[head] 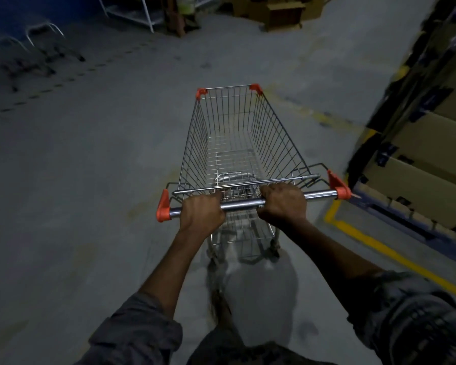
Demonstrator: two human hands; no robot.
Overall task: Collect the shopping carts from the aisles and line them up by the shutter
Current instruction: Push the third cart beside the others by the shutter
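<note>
An empty wire shopping cart (237, 133) with orange corner caps stands on the grey concrete floor straight in front of me. Its chrome handle bar (241, 204) runs across the middle of the view. My left hand (202, 212) grips the bar near its left end, fingers curled over it. My right hand (283, 202) grips the bar to the right of centre in the same way. At the far left, blurred and dim, two other metal carts (41, 46) stand against a blue shutter (16, 14).
Stacked cardboard boxes (416, 154) on a low rack line the right side, close to the cart's right handle end, bordered by a yellow floor line (385, 248). Cardboard boxes (282, 11) and a white metal frame (142, 14) stand at the far end. Open floor spreads to the left.
</note>
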